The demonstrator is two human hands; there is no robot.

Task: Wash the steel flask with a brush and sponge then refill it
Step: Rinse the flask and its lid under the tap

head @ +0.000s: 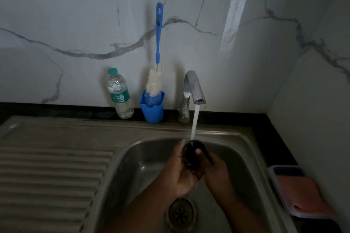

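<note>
Over the steel sink (140, 159), both of my hands hold a dark round object (191, 155) under the running water. It is too dark to tell whether this is the flask's mouth end or its lid; a dark strap hangs off its right side. My left hand (180, 174) wraps around it from the left and below. My right hand (217, 172) grips it from the right, thumb lying across its top. The stream from the tap (194, 89) hits its upper rim. A blue-handled bottle brush (158, 43) stands in a blue cup (152, 111) at the back.
A clear plastic water bottle (119, 94) with a green cap stands left of the cup. A ribbed draining board (49, 172) fills the left. The drain (180, 213) lies below my hands. A box (284, 170) holding a pink cloth or sponge (301, 195) sits at the right.
</note>
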